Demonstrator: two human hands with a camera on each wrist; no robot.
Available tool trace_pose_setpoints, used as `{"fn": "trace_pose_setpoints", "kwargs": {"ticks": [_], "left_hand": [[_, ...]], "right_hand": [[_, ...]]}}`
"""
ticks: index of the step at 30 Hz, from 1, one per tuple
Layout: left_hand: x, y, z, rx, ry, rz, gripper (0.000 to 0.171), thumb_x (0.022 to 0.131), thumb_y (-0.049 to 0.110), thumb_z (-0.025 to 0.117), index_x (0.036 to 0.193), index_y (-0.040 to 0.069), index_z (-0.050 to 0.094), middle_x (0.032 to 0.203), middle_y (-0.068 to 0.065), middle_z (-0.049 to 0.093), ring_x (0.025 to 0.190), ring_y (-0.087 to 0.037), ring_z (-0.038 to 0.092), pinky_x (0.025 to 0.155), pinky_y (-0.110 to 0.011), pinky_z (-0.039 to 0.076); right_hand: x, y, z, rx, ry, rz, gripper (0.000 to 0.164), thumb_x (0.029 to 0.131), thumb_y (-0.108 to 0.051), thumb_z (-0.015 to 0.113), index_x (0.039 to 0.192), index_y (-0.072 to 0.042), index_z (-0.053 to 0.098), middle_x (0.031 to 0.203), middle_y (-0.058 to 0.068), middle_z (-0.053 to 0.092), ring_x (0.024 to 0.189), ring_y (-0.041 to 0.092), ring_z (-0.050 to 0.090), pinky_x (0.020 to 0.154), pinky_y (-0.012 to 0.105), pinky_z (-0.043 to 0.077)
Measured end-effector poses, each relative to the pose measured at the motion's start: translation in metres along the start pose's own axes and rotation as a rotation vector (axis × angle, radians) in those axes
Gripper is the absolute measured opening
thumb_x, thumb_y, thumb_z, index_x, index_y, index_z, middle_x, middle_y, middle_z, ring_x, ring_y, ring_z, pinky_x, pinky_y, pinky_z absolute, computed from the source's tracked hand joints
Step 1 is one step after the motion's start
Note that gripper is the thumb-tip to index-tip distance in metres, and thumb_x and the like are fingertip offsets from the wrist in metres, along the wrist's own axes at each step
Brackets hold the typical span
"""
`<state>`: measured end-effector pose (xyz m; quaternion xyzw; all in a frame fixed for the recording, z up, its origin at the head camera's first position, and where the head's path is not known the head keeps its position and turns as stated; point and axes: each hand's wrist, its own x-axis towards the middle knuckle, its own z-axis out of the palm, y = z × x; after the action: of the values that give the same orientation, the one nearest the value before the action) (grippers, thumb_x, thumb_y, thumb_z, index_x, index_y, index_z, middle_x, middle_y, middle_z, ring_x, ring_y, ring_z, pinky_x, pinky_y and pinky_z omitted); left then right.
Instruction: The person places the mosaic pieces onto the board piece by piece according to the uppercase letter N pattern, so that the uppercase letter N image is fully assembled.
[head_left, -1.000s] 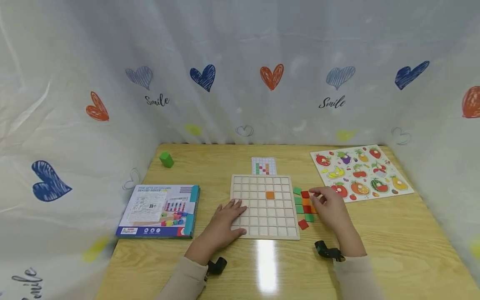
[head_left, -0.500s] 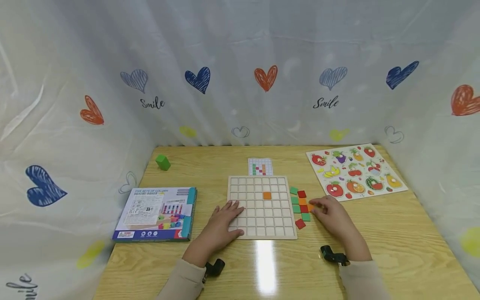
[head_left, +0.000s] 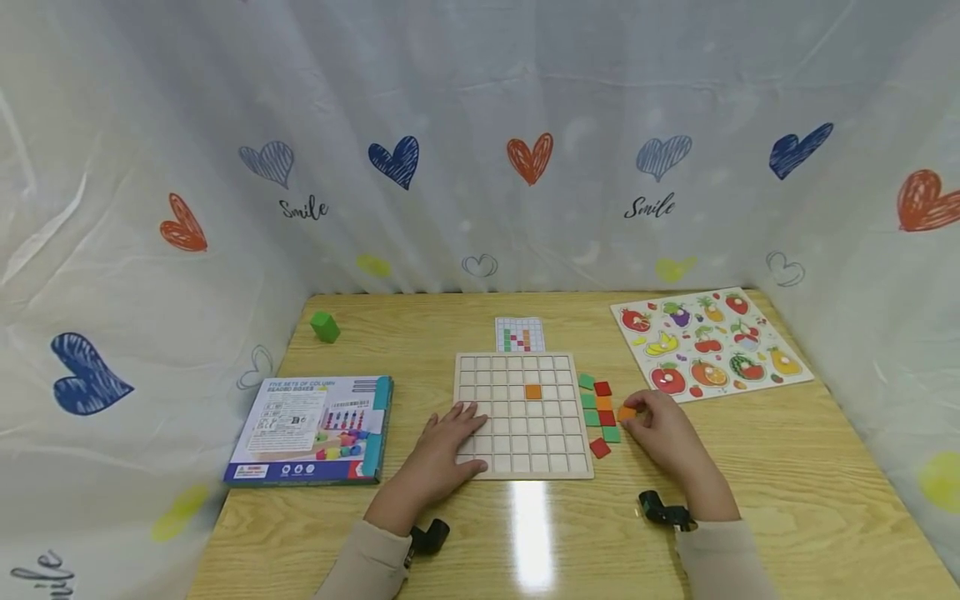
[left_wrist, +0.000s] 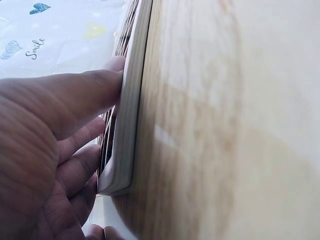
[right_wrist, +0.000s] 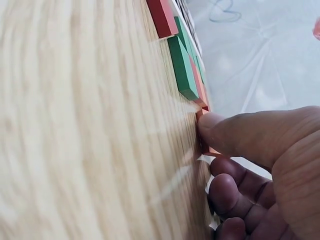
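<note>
A wooden grid board lies in the middle of the table, with one orange tile in a cell of its upper half. My left hand rests on the board's left side, fingers spread over the cells and thumb at the lower edge; the left wrist view shows the thumb against the board's rim. Right of the board my right hand pinches a second orange tile between thumb and fingers, low at the tabletop. Beside it lie several green tiles and red tiles.
A small pattern card touches the board's far edge. At the back right lies a fruit puzzle board. On the left are a boxed toy set and a green block. A white curtain encloses the table.
My right hand has moved down along the tiles from the upper red one and taken hold of the orange tile, drawing it slightly right. The left hand stays on the board.
</note>
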<state>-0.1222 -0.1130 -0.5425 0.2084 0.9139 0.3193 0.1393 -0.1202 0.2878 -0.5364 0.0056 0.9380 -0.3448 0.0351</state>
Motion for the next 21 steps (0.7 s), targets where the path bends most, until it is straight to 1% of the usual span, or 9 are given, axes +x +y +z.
{"fn": "trace_pose_setpoints", "kwargs": {"ticks": [4, 6, 9, 13, 16, 19, 21], "left_hand": [[-0.001, 0.0, 0.0, -0.004, 0.001, 0.009, 0.071, 0.1, 0.031, 0.081, 0.163, 0.016, 0.053, 0.177, -0.007, 0.036, 0.169, -0.035, 0.023, 0.137, -0.066, 0.01], [-0.001, 0.0, 0.0, -0.001, 0.002, 0.008, 0.071, 0.1, 0.031, 0.081, 0.163, 0.016, 0.053, 0.177, -0.006, 0.036, 0.169, -0.035, 0.023, 0.137, -0.065, 0.01], [0.0, 0.0, 0.001, 0.0, 0.003, 0.0, 0.071, 0.1, 0.031, 0.081, 0.163, 0.017, 0.053, 0.178, -0.005, 0.036, 0.169, -0.034, 0.023, 0.138, -0.064, 0.009], [0.0, 0.0, 0.001, -0.001, -0.003, -0.007, 0.071, 0.1, 0.031, 0.081, 0.164, 0.017, 0.053, 0.178, -0.004, 0.036, 0.169, -0.033, 0.023, 0.138, -0.064, 0.009], [0.0, 0.0, 0.001, 0.004, -0.007, -0.007, 0.071, 0.1, 0.031, 0.081, 0.164, 0.017, 0.052, 0.178, -0.004, 0.035, 0.169, -0.033, 0.022, 0.138, -0.064, 0.009], [0.0, 0.0, 0.001, 0.008, -0.005, -0.007, 0.072, 0.1, 0.031, 0.081, 0.164, 0.018, 0.052, 0.178, -0.003, 0.035, 0.17, -0.032, 0.022, 0.138, -0.064, 0.009], [0.0, 0.0, 0.001, 0.008, -0.003, -0.008, 0.072, 0.1, 0.031, 0.081, 0.164, 0.018, 0.052, 0.178, -0.003, 0.035, 0.17, -0.032, 0.022, 0.138, -0.064, 0.008]], "right_hand": [[-0.001, 0.001, 0.0, 0.02, 0.029, 0.043, 0.024, 0.103, -0.013, 0.076, 0.123, -0.004, 0.068, 0.102, 0.01, 0.064, 0.077, 0.021, 0.052, 0.065, 0.027, 0.045], [-0.001, 0.001, 0.0, 0.018, 0.042, 0.057, 0.022, 0.104, -0.015, 0.075, 0.122, -0.005, 0.068, 0.098, 0.009, 0.064, 0.077, 0.021, 0.052, 0.065, 0.027, 0.044], [-0.001, 0.002, 0.0, 0.021, 0.056, 0.072, 0.02, 0.105, -0.017, 0.074, 0.121, -0.007, 0.068, 0.096, 0.008, 0.065, 0.079, 0.022, 0.053, 0.066, 0.027, 0.044], [-0.001, 0.002, 0.001, 0.041, 0.085, 0.079, 0.017, 0.106, -0.018, 0.073, 0.12, -0.008, 0.068, 0.102, 0.01, 0.069, 0.083, 0.022, 0.057, 0.07, 0.025, 0.048], [0.0, -0.003, 0.004, 0.074, 0.114, 0.077, 0.016, 0.107, -0.018, 0.072, 0.119, -0.008, 0.069, 0.108, 0.011, 0.073, 0.086, 0.023, 0.06, 0.072, 0.023, 0.051], [0.003, -0.015, 0.01, 0.124, 0.115, 0.05, 0.016, 0.108, -0.02, 0.072, 0.119, -0.009, 0.071, 0.11, 0.01, 0.074, 0.09, 0.022, 0.063, 0.073, 0.021, 0.054], [0.007, -0.026, 0.017, 0.162, 0.089, 0.022, 0.015, 0.108, -0.019, 0.071, 0.12, -0.009, 0.072, 0.109, 0.009, 0.075, 0.091, 0.022, 0.063, 0.074, 0.022, 0.055]]}}
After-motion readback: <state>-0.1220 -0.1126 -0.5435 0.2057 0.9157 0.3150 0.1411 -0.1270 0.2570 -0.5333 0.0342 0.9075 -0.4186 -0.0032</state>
